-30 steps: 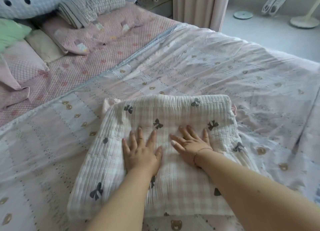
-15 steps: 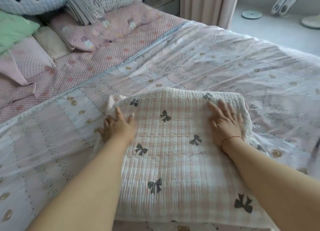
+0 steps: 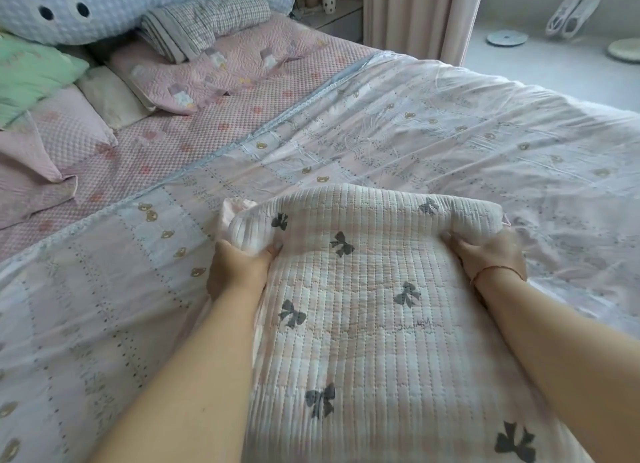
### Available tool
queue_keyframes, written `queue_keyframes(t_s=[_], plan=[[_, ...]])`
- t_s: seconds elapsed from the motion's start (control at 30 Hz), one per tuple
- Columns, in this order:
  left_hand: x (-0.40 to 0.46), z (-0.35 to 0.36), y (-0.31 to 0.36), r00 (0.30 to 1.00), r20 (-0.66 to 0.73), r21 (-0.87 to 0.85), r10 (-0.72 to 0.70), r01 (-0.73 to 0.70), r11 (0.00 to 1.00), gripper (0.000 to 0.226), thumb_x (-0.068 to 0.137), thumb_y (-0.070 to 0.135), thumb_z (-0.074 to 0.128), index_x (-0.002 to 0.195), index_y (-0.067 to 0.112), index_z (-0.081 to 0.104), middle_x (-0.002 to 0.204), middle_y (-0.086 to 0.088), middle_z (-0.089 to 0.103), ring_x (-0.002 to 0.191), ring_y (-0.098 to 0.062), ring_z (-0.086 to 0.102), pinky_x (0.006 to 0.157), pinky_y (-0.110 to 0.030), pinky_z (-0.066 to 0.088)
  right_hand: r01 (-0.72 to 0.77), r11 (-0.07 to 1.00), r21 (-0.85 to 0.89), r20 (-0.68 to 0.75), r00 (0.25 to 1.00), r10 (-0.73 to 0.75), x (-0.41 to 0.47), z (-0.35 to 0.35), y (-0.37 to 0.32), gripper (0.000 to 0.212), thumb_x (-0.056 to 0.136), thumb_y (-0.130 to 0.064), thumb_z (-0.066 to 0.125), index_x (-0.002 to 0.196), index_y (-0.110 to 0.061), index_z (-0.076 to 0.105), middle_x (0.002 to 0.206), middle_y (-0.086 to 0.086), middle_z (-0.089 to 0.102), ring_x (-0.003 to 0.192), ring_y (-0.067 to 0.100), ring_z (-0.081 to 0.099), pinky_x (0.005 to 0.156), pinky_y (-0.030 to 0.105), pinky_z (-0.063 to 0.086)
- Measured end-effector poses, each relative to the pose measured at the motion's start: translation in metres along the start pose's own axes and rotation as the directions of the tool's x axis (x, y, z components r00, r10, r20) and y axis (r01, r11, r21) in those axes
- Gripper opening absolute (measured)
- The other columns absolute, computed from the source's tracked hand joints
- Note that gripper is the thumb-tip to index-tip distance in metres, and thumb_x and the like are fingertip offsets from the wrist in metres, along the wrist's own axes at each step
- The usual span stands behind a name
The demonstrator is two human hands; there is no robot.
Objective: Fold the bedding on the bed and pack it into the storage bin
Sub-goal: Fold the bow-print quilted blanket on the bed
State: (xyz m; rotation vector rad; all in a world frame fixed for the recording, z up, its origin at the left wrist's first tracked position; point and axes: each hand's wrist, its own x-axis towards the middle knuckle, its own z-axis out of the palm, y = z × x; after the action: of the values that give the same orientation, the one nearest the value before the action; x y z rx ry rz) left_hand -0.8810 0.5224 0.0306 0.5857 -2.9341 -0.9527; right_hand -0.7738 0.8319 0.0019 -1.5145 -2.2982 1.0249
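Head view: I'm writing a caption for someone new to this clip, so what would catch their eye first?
The folded bow-print quilt in the near centre stands out first, with the left hand and right hand gripping its far corners. It lies on a pale bear-print cover spread across the bed. At the upper left, a big blue cushion with two dark dots sits above piled pillows.

Left hand (image 3: pixel 239 272) and right hand (image 3: pixel 491 258) curled, gripping, both arms outstretched

Both forearms are bare, with no sleeves showing; a thin reddish cord bracelet (image 3: pixel 496 271) circles the right wrist.
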Motion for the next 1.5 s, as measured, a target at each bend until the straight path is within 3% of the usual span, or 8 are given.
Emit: queue_keyframes(t_s=[0.13, 0.3, 0.53, 0.77, 0.9, 1.1, 1.33, 1.5], plan=[[-0.011, -0.017, 0.021, 0.927, -0.330, 0.223, 0.176, -0.104, 0.969, 0.065, 0.075, 0.060, 0.071, 0.104, 0.006, 0.050, 0.105, -0.021, 0.067, 0.095, -0.042, 0.061, 0.079, -0.044, 0.048, 0.081, 0.997, -0.010, -0.183, 0.980, -0.081, -0.010, -0.026, -0.025, 0.067, 0.061, -0.062, 0.071, 0.105, -0.016, 0.049, 0.096, 0.013, 0.064, 0.093, 0.038, 0.061, 0.077, 0.041, 0.046], [0.006, -0.020, 0.033, 0.931, -0.322, 0.267, 0.174, -0.087, 0.960, 0.069, 0.080, 0.048, 0.072, 0.126, 0.007, 0.041, 0.126, -0.025, 0.051, 0.114, -0.041, 0.049, 0.095, -0.048, 0.036, 0.188, 0.978, -0.095, -0.244, 0.948, -0.206, -0.009, -0.038, -0.045, 0.072, 0.075, -0.053, 0.070, 0.126, -0.014, 0.038, 0.126, 0.017, 0.045, 0.119, 0.036, 0.042, 0.097, 0.044, 0.035], [-0.030, 0.016, 0.011, 0.767, 0.326, 0.484, 0.552, -0.637, 0.600, 0.065, 0.086, 0.074, -0.010, 0.145, 0.048, -0.018, 0.158, -0.002, -0.019, 0.146, -0.027, -0.018, 0.116, -0.053, -0.014, 0.526, 0.750, -0.401, 0.363, 0.843, -0.397, -0.044, -0.013, -0.012, 0.068, 0.087, -0.073, 0.019, 0.147, -0.047, 0.000, 0.159, -0.005, -0.009, 0.145, 0.021, -0.017, 0.109, 0.054, -0.017], [0.012, 0.012, -0.013, 0.920, 0.321, 0.542, 0.227, -0.375, 0.752, 0.092, 0.072, 0.089, -0.003, 0.147, 0.039, -0.023, 0.158, -0.011, -0.020, 0.146, -0.037, -0.015, 0.116, -0.057, -0.007, 0.187, 0.914, -0.359, 0.347, 0.936, -0.056, -0.008, -0.019, 0.016, 0.103, 0.062, -0.093, 0.034, 0.145, -0.050, -0.007, 0.160, 0.005, 0.006, 0.144, 0.033, 0.015, 0.114, 0.052, 0.018], [0.017, 0.001, -0.011, 0.948, 0.315, 0.312, -0.036, -0.068, 0.948, 0.124, 0.062, 0.093, 0.035, 0.152, 0.024, -0.016, 0.160, -0.018, 0.006, 0.143, -0.044, 0.017, 0.114, -0.058, 0.019, -0.037, 0.964, -0.264, 0.254, 0.961, 0.106, -0.005, -0.025, 0.026, 0.128, 0.046, -0.097, 0.041, 0.142, -0.014, 0.026, 0.126, 0.020, 0.053, 0.113, 0.038, 0.053, 0.095, 0.043, 0.045], [0.028, -0.007, -0.034, 0.900, 0.379, 0.086, -0.214, 0.195, 0.977, 0.153, 0.027, 0.101, 0.051, 0.147, 0.008, 0.030, 0.149, -0.016, 0.038, 0.132, -0.040, 0.041, 0.106, -0.052, 0.038, -0.099, 0.988, -0.117, 0.385, 0.913, 0.137, 0.004, -0.026, 0.033, 0.124, 0.032, -0.098, 0.050, 0.120, -0.011, 0.058, 0.095, 0.010, 0.060, 0.081, 0.027, 0.056, 0.076, 0.030, 0.044], [0.010, -0.018, -0.039, 0.809, 0.546, -0.089, -0.218, 0.315, 0.945, 0.121, 0.040, 0.094, 0.061, 0.139, 0.027, 0.047, 0.143, -0.011, 0.049, 0.125, -0.033, 0.050, 0.109, -0.050, 0.036, -0.108, 0.994, 0.007, 0.434, 0.896, 0.094, 0.001, -0.027, 0.053, 0.100, 0.054, -0.085, 0.056, 0.122, -0.011, 0.060, 0.110, 0.013, 0.066, 0.094, 0.029, 0.059, 0.089, 0.034, 0.046], [-0.028, -0.038, -0.034, 0.741, 0.671, -0.369, -0.044, 0.385, 0.846, 0.064, 0.074, 0.059, 0.069, 0.122, 0.018, 0.059, 0.097, -0.014, 0.073, 0.088, -0.029, 0.069, 0.077, -0.036, 0.052, -0.335, 0.913, 0.231, 0.618, 0.775, 0.128, -0.024, -0.048, 0.073, 0.112, 0.025, -0.081, 0.077, 0.117, -0.018, 0.062, 0.108, 0.005, 0.070, 0.098, 0.025, 0.066, 0.097, 0.041, 0.048]])
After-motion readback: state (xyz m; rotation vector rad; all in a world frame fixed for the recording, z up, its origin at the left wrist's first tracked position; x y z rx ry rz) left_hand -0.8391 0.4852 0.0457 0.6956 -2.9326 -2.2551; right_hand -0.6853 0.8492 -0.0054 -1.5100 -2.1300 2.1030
